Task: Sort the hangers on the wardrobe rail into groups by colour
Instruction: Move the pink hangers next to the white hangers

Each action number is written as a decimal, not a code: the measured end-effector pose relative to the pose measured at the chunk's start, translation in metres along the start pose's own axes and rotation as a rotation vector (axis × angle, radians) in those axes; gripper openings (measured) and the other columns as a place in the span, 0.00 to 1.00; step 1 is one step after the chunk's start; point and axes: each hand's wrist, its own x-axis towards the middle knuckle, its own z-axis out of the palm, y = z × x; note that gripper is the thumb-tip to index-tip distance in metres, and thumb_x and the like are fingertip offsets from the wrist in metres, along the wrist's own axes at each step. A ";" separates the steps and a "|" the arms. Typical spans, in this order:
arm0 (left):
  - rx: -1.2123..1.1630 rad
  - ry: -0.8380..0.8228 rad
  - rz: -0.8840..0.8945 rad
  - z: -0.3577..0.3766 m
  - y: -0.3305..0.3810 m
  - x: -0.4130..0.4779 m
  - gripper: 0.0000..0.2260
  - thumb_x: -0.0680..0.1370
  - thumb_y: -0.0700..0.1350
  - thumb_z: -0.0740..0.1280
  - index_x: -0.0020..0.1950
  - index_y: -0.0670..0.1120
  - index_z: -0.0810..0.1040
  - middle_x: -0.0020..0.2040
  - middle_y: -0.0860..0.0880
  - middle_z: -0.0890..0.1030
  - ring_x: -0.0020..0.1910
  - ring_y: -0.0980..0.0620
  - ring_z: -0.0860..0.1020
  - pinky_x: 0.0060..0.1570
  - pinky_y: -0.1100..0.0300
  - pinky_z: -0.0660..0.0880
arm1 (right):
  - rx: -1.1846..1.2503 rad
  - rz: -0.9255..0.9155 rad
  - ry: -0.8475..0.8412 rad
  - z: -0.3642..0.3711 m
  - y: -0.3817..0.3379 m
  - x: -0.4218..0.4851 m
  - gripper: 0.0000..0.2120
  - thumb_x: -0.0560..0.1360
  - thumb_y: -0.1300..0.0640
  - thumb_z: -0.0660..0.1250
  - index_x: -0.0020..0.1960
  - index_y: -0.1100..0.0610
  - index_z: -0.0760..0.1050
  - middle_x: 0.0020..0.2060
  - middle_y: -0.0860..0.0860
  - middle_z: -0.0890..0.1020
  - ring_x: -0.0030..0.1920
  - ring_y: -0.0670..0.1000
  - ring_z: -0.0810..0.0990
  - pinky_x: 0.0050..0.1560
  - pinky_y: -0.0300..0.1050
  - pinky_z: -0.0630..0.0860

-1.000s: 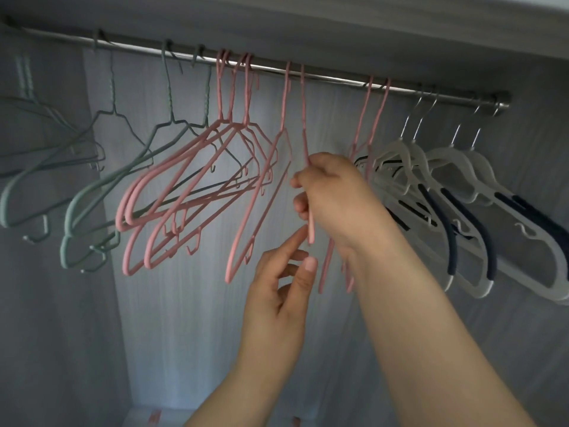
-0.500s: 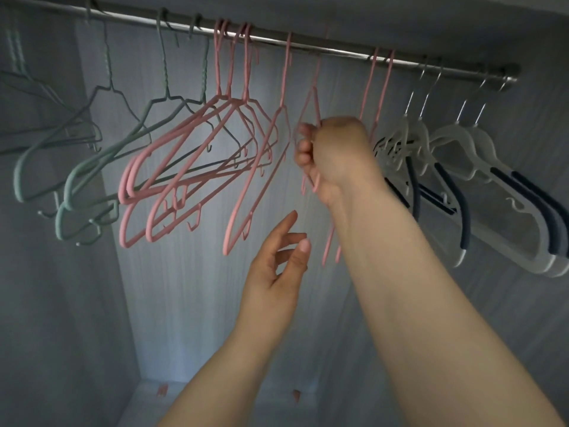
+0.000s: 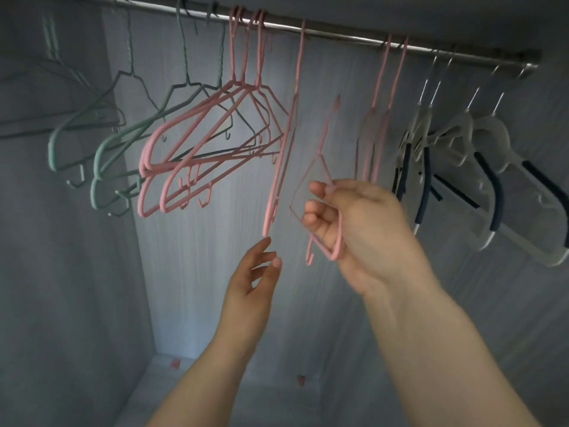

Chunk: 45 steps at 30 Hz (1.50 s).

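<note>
A metal rail [image 3: 338, 27] runs across the top of the wardrobe. At its left end hang the green hangers [image 3: 101, 155], several of them crowded close. Next comes a bunch of pink hangers [image 3: 197, 149], hooked side by side and overlapping, and just to their right a single pink hanger [image 3: 278, 167] hangs edge-on from the rail. Below its lower tip the left hand [image 3: 255, 272] is raised with fingers straight and slightly spread, holding nothing; its fingertips are close under that hanger, though contact cannot be made out. To the right, the right hand [image 3: 354, 220] curls its fingers round a blurred pink hanger [image 3: 323, 167] that is off the rail, its hook below the bar. Behind it two more pink hangers [image 3: 381, 103] hang from the rail. Furthest right hang the white hangers [image 3: 480, 140] with dark blue pads.
</note>
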 end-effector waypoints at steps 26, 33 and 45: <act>0.903 -0.015 -0.292 -0.117 -0.082 -0.014 0.29 0.75 0.54 0.63 0.72 0.54 0.56 0.74 0.45 0.59 0.70 0.41 0.61 0.68 0.41 0.59 | -1.251 -0.353 -0.182 -0.176 0.125 0.020 0.11 0.69 0.42 0.58 0.44 0.41 0.78 0.36 0.22 0.76 0.42 0.28 0.75 0.58 0.42 0.60; 0.769 -0.100 -0.130 -0.165 -0.063 -0.018 0.09 0.76 0.45 0.63 0.40 0.59 0.74 0.43 0.56 0.81 0.46 0.57 0.79 0.47 0.61 0.71 | -0.967 -0.261 -0.144 -0.154 0.153 0.065 0.08 0.74 0.68 0.64 0.46 0.59 0.80 0.27 0.37 0.81 0.34 0.30 0.77 0.40 0.21 0.69; 0.549 -0.158 -0.076 -0.121 -0.013 -0.037 0.16 0.76 0.36 0.63 0.40 0.57 0.80 0.32 0.58 0.82 0.22 0.57 0.74 0.25 0.67 0.70 | -0.725 -0.041 -0.007 -0.043 0.194 -0.011 0.29 0.73 0.46 0.65 0.70 0.49 0.58 0.49 0.49 0.75 0.40 0.38 0.76 0.42 0.21 0.68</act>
